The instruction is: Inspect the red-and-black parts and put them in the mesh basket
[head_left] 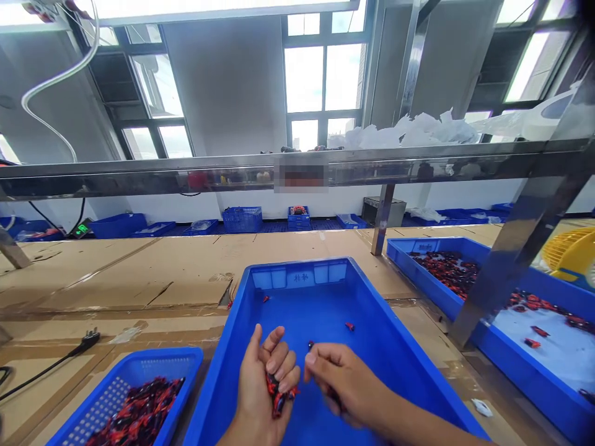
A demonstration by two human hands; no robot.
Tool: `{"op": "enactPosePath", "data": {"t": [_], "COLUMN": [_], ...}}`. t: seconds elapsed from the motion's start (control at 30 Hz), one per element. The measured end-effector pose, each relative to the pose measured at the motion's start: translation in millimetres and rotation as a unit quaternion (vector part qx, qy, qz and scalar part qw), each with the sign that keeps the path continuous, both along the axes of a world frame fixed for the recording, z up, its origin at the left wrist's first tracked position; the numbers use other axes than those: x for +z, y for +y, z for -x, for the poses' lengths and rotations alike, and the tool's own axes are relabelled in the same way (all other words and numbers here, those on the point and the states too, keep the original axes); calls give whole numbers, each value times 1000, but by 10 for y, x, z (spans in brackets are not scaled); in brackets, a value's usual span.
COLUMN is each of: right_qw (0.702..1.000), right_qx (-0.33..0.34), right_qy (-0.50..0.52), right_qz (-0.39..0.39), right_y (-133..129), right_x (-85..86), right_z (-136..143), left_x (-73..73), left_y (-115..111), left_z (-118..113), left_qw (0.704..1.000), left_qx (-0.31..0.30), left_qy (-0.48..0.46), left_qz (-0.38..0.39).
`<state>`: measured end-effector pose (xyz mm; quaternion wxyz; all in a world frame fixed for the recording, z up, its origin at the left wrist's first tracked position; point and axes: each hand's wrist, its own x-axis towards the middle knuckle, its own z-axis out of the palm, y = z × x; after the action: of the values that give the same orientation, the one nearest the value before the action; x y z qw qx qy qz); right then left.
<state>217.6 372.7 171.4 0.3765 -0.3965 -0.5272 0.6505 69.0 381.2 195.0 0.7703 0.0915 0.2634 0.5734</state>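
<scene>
My left hand [267,390] is curled, palm up, around several small red and black pieces [277,396], over a large blue tray [302,316]. Just to its right, my right hand [339,381] pinches a small dark piece [311,344] between thumb and forefinger; its other fingers are curled under. The two hands are apart. Farther back in the tray lie two small red pieces, one [350,326] at the right and one [266,299] near the back left.
A blue perforated basket [186,365] of red and black pieces stands at the lower left, near a black plug [90,339]. Another blue tray [432,297] with similar pieces is at the right, behind a metal post [499,272]. A metal shelf rail [223,173] crosses above.
</scene>
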Motion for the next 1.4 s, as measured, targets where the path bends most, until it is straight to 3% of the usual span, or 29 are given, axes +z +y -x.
{"op": "enactPosePath", "data": {"t": [0.17,0.33,0.43,0.53,0.63,0.77,0.87,1.13,1.4], "right_qw": [993,985,982,982,981,961,948,926,826], "right_qx": [59,88,123,127,102,40,-3,24,-25], "right_qy": [-45,-63,-60,-41,-52,-166,-211,-209,-233], "right_qz": [-94,-132,-128,-132,-160,-217,-237,-314,-513], "right_y": [-106,-153,-168,-163,-151,-153,-168,-149,-164], "right_x": [-17,-59,-144,-191,-159,-69,-32,-14,55], "right_z": [69,93,179,238,223,156,128,73,-15], "left_x": [20,49,56,72,78,51,40,114,314], "left_y": [-32,-148,-272,-336,-290,-152,-100,-98,-72], "left_z": [-17,-45,-79,-88,-79,-70,-70,9,72], "left_qw": [998,983,965,963,971,985,990,989,971], "left_qx": [49,75,48,-5,-24,-3,-21,-10,2], "left_qy": [10,99,140,123,95,46,6,-149,-235], "left_qz": [-26,-135,-218,-240,-216,-169,-139,-20,35]}}
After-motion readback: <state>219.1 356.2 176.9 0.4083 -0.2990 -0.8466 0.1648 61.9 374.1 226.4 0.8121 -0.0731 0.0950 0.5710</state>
